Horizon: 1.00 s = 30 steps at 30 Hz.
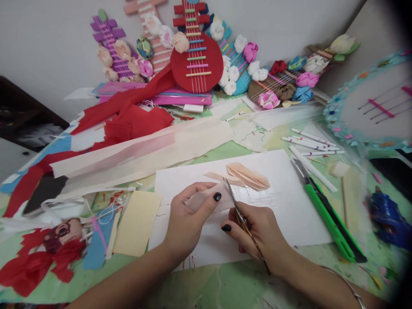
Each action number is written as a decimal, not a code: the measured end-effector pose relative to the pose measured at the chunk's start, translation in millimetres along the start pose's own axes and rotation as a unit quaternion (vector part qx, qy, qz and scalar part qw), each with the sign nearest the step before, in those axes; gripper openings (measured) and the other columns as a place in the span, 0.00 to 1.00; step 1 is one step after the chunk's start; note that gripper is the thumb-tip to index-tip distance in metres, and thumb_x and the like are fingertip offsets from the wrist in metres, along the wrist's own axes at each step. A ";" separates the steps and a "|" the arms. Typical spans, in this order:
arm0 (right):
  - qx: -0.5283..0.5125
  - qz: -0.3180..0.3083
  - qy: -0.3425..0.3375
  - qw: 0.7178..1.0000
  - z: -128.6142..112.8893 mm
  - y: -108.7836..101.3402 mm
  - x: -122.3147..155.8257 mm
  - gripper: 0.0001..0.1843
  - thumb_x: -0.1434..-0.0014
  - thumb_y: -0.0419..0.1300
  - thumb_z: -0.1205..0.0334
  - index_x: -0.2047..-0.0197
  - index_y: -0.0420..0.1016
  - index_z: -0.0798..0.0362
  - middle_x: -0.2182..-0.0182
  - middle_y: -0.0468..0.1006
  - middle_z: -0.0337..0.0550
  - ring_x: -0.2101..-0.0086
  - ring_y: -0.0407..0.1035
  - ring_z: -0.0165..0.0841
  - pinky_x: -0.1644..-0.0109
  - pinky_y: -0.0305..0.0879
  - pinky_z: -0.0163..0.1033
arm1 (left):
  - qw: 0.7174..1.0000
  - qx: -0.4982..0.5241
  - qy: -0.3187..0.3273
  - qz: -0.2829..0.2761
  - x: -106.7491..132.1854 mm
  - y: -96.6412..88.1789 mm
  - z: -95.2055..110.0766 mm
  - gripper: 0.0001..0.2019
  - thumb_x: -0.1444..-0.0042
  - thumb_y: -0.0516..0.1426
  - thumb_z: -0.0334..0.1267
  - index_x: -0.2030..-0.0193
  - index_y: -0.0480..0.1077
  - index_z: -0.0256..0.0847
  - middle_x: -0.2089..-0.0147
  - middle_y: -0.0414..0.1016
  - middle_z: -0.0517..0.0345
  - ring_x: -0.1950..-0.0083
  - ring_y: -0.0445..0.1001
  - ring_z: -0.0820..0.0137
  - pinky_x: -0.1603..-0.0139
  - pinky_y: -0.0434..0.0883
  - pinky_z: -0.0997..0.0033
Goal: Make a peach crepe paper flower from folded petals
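The left hand (185, 219) pinches a pale piece of paper (225, 198) above the middle of a white sheet (299, 223), its thumb lying over the front and its other fingers behind. The right hand (262, 229) has its fingers closed around a slim pair of scissors (238, 213), whose blades point up and away from the body, right at the right-hand edge of the pale piece; whether they are cutting into it is too fine to tell. Just beyond the blades, on the sheet, lies a folded peach paper shape (249, 175). The sheet rests on a green-patterned desk (230, 285). To its right, a green utility knife (330, 221) lies slanted, blade out, its upper end overlapping the sheet, with a cluster of white sticks (310, 145) farther back and a blue object (390, 219) near the right edge of the view. On the left, a yellow card (137, 224) sits beside a blue strip (100, 240). Long cream strips (196, 140) cross the desk behind the sheet, and at the back a red lute-shaped model (197, 64) leans upright among others trimmed with paper flowers.
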State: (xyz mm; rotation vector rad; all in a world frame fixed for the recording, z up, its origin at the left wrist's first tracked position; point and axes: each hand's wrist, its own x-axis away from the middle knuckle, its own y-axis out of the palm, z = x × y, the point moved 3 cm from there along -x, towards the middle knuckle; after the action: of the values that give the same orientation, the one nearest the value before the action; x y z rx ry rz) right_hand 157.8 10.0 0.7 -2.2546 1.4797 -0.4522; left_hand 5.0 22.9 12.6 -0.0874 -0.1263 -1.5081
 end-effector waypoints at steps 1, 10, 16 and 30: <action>0.000 0.001 0.001 1.000 0.0 0.1 -0.1 0.18 0.44 0.56 0.47 0.74 0.63 0.53 0.82 0.67 0.36 0.79 0.62 0.27 0.75 0.57 0.31 | 1.000 -0.003 0.001 0.002 0.1 0.0 0.2 0.09 0.50 0.61 0.42 0.70 0.70 0.38 0.61 0.76 0.55 0.63 0.74 0.67 0.61 0.71 0.70; -0.004 0.009 0.012 1.000 4.1 1.5 -0.1 0.18 0.47 0.60 0.48 0.75 0.63 0.53 0.83 0.66 0.35 0.81 0.62 0.27 0.75 0.58 0.31 | 1.000 -0.009 0.015 0.006 0.8 0.5 1.4 0.09 0.50 0.61 0.41 0.71 0.69 0.38 0.61 0.76 0.57 0.63 0.74 0.68 0.63 0.70 0.72; -0.007 0.022 0.003 1.000 0.3 0.3 -1.5 0.19 0.47 0.61 0.48 0.76 0.63 0.53 0.85 0.65 0.35 0.81 0.61 0.26 0.76 0.58 0.30 | 0.999 -0.020 0.032 0.020 0.1 0.8 2.5 0.08 0.50 0.61 0.40 0.73 0.69 0.38 0.62 0.76 0.57 0.64 0.74 0.70 0.65 0.70 0.74; -0.006 0.045 0.003 0.999 -2.2 1.7 -2.5 0.21 0.50 0.62 0.46 0.79 0.62 0.53 0.86 0.62 0.33 0.83 0.57 0.24 0.78 0.54 0.30 | 0.999 0.021 0.043 0.015 -0.6 1.8 -1.0 0.08 0.49 0.61 0.38 0.73 0.69 0.38 0.63 0.76 0.58 0.67 0.72 0.74 0.67 0.69 0.77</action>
State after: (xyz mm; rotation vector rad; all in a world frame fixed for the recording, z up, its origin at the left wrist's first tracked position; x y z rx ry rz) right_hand 154.4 11.4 1.7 -2.1880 1.5840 -0.4242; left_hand 6.8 23.4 11.6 0.0093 -0.0878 -1.4759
